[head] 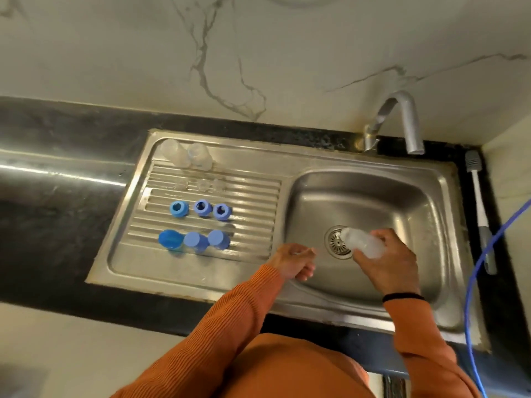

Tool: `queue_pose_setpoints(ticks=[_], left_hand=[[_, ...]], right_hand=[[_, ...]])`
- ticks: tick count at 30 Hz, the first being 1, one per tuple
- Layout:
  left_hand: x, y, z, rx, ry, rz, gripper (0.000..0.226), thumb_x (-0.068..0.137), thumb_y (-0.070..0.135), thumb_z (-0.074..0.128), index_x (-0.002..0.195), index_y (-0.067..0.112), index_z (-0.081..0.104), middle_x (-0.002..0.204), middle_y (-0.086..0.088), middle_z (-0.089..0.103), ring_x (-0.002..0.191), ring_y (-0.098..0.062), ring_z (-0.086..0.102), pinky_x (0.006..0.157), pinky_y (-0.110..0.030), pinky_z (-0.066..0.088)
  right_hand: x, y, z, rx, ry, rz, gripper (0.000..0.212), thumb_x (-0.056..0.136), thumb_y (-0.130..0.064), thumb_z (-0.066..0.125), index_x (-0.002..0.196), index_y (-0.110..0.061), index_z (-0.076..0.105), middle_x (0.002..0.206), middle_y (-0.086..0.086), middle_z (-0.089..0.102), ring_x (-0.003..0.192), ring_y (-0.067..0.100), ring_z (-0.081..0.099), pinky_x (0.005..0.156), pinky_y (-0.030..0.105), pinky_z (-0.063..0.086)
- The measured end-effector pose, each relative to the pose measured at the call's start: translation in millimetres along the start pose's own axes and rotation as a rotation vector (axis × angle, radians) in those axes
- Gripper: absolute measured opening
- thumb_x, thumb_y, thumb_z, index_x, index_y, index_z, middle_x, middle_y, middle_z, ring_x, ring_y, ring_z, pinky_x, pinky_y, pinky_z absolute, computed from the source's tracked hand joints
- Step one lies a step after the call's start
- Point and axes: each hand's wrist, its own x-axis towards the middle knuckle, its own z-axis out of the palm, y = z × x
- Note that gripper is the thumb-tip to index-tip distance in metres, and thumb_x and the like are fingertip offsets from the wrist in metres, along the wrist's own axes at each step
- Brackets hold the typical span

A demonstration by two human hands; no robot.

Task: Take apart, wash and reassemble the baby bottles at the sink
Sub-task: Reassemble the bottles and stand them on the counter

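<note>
My right hand grips a clear bottle body, tilted on its side over the sink bowl near the drain. My left hand hangs beside it over the bowl's left edge, fingers loosely curled, holding nothing. On the ribbed drainboard stand two clear bottle bodies at the back. In front of them lie clear teats, then three blue collar rings, then three blue caps.
A metal tap arches over the bowl's back edge; no water shows. A bottle brush lies on the black counter to the right, and a blue hose curves past it. Marble wall stands behind.
</note>
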Motion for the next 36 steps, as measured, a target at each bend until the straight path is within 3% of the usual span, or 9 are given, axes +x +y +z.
queue_pose_setpoints(ticks=[4,5,6,9,13,18,22,26,36], left_hand=[[-4,-15,-21,-0.037,-0.012,-0.017,0.024,0.103,0.03,0.063,0.108,0.006,0.066,0.08,-0.01,0.073,0.061,-0.014,0.068,0.058,-0.025,0.058],[-4,-20,-25,-0.04,-0.004,-0.024,0.027,0.102,0.032,0.064,0.111,0.006,0.067,0.08,-0.011,0.074,0.061,-0.014,0.069,0.057,-0.025,0.057],[-5,-25,-28,-0.031,0.002,-0.033,0.03,0.102,0.033,0.065,0.114,0.006,0.067,0.081,-0.01,0.075,0.061,-0.013,0.07,0.056,-0.024,0.057],[-7,-33,-35,-0.004,0.004,-0.045,0.025,0.102,0.035,0.064,0.103,0.01,0.066,0.079,-0.009,0.075,0.057,-0.01,0.069,0.051,-0.022,0.053],[-16,-33,-46,-0.007,-0.004,-0.032,0.028,0.104,0.034,0.062,0.104,0.007,0.067,0.084,-0.013,0.074,0.062,-0.014,0.067,0.057,-0.024,0.056],[-38,-27,-60,-0.057,0.006,0.019,0.034,0.103,0.039,0.061,0.123,0.012,0.066,0.107,-0.014,0.077,0.08,-0.017,0.068,0.07,-0.027,0.056],[-57,-35,-84,-0.064,0.191,0.207,0.026,0.103,0.028,0.063,0.126,0.016,0.066,0.107,-0.013,0.077,0.083,-0.017,0.073,0.078,-0.033,0.057],[-77,-61,-127,0.242,0.246,0.359,0.033,0.096,0.031,0.073,0.127,0.023,0.066,0.115,0.002,0.073,0.105,-0.011,0.069,0.09,-0.028,0.058],[-96,-104,-157,0.339,0.393,0.413,0.046,0.085,0.025,0.085,0.127,0.017,0.067,0.118,0.002,0.073,0.108,-0.01,0.069,0.094,-0.025,0.058]], right_hand=[[2,-22,-15,0.693,-0.405,0.174,0.055,0.068,-0.03,0.095,0.117,-0.015,0.074,0.103,0.016,0.079,0.086,0.032,0.078,0.07,0.034,0.064],[7,-21,-10,0.658,-0.446,0.207,0.059,0.069,-0.027,0.094,0.121,-0.009,0.072,0.108,0.021,0.077,0.09,0.036,0.077,0.073,0.037,0.065],[8,-22,-3,0.342,-0.448,0.197,0.061,0.071,-0.022,0.093,0.125,-0.004,0.07,0.115,0.024,0.074,0.098,0.039,0.075,0.082,0.042,0.064],[1,-16,17,-0.458,-0.161,0.075,0.049,0.078,-0.03,0.086,0.117,-0.006,0.068,0.116,0.024,0.07,0.109,0.044,0.065,0.091,0.044,0.054],[-9,-10,26,-0.119,-0.023,-0.014,0.046,0.068,-0.043,0.089,0.1,-0.023,0.061,0.097,0.005,0.071,0.087,0.032,0.066,0.077,0.037,0.052],[-41,-30,60,0.566,-0.393,0.199,0.051,0.061,-0.031,0.098,0.1,-0.017,0.068,0.097,0.008,0.08,0.088,0.021,0.078,0.083,0.041,0.063],[-70,-41,99,0.549,-0.51,0.086,0.063,0.054,-0.038,0.101,0.104,-0.024,0.066,0.099,-0.002,0.08,0.089,0.012,0.077,0.07,0.023,0.06],[-91,-60,126,0.407,-0.649,-0.148,0.065,0.06,-0.042,0.094,0.114,-0.045,0.058,0.106,-0.012,0.076,0.097,0.004,0.073,0.078,0.023,0.06],[-111,-82,176,-0.002,-0.585,-0.564,0.053,0.081,-0.046,0.084,0.122,-0.023,0.059,0.122,-0.006,0.064,0.113,0.019,0.058,0.096,0.036,0.048]])
